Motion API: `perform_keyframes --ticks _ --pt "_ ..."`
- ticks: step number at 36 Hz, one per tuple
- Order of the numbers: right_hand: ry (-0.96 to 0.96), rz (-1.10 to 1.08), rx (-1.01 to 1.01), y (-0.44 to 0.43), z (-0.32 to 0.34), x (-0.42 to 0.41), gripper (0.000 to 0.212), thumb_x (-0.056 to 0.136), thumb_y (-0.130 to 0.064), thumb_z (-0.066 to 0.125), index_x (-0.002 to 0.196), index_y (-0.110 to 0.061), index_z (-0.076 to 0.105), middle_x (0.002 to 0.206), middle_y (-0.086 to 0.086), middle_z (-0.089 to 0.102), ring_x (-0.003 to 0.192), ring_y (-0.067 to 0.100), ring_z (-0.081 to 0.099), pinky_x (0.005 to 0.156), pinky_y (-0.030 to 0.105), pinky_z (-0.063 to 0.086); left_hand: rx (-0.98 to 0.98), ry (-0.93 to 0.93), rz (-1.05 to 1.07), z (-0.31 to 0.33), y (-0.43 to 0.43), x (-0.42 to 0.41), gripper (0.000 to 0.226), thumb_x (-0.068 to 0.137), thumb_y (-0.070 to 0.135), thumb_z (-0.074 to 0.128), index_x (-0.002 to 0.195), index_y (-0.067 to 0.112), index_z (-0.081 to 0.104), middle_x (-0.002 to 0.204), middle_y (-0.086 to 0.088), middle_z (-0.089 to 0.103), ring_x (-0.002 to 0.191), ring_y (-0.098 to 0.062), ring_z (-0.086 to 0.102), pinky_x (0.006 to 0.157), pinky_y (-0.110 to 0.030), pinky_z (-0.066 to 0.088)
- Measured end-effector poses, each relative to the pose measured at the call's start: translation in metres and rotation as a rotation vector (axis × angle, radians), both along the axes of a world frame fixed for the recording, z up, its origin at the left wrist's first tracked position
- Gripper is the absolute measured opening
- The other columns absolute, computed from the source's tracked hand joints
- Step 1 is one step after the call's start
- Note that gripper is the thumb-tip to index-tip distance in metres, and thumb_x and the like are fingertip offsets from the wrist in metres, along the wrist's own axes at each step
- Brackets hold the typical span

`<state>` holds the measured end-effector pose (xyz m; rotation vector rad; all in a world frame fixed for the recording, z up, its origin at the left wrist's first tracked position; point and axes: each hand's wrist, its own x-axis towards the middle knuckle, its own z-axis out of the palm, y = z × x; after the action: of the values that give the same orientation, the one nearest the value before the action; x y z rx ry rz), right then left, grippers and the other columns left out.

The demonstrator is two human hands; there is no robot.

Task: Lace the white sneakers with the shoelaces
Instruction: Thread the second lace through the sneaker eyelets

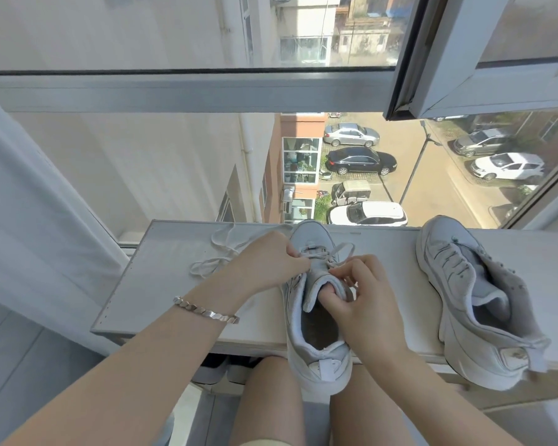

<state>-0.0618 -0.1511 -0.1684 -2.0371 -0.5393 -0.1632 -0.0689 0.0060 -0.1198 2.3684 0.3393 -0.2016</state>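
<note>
One sneaker (316, 349) sits mid-bench (161, 284), toe toward the far edge, heel overhanging the near edge. The other sneaker (477, 317) lies to its right, heel also at the near edge. A shoelace (216, 252) lies left, toward the far-left corner.

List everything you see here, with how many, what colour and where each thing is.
middle sneaker: one, white, shelf edge, heel toward the person
right sneaker: one, white, on the shelf at right, no lace seen
threaded shoelace: one, white, in the middle sneaker's front eyelets
loose shoelace: one, white, on the shelf at left
shelf: one, white, below the window
curtain: one, white, far left
cars: several, black, silver, white, parked outside below
bracelet: one, silver, left wrist
left hand: one, pinches the threaded shoelace
right hand: one, grips the middle sneaker's tongue
</note>
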Motion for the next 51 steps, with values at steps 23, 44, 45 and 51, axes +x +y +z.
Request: perform_keyframes --ticks 23,44,45,51 --pt "0.035 -0.008 -0.074 -0.001 0.005 -0.004 0.021 0.077 -0.016 0.068 0.074 -0.026 0.05 0.086 -0.014 0.045 0.088 -0.002 0.047 0.062 0.007 0.036 -1.018 -0.454 0.763 0.011 0.047 -0.044 0.039 0.098 0.028 0.045 0.064 0.011 0.056 0.054 0.002 0.059 0.049 -0.007 0.057 0.044 -0.019 0.047" --pt "0.421 0.367 -0.065 0.034 0.073 -0.024 0.006 0.087 -0.03 0.063 0.084 -0.034 0.059 0.069 -0.016 0.067 0.064 -0.006 0.059 0.061 0.01 0.042 -1.736 -0.436 0.546 0.041 -0.001 -0.042 0.014 0.09 0.005 0.047 0.09 0.002 0.061 0.073 -0.005 0.066 0.064 -0.012 0.066 0.066 -0.021 0.056" --pt "0.464 0.372 -0.032 0.033 0.074 -0.022 0.009 0.089 -0.025 0.061 0.08 -0.028 0.063 0.063 -0.014 0.068 0.056 -0.005 0.058 0.058 0.01 0.042 -1.734 -0.448 0.564 0.039 0.001 -0.042 0.016 0.092 0.004 0.045 0.089 0.002 0.06 0.072 -0.007 0.067 0.064 -0.013 0.068 0.065 -0.022 0.057" --pt "0.598 0.506 -0.119 0.015 0.087 -0.011 0.021 0.092 -0.022 0.057 0.074 -0.019 0.067 0.057 -0.009 0.065 0.046 0.004 0.054 0.057 0.013 0.047 -1.514 -0.485 0.726 0.021 0.019 -0.036 0.014 0.094 0.002 0.047 0.087 0.002 0.059 0.068 -0.006 0.07 0.063 -0.012 0.069 0.059 -0.021 0.057"
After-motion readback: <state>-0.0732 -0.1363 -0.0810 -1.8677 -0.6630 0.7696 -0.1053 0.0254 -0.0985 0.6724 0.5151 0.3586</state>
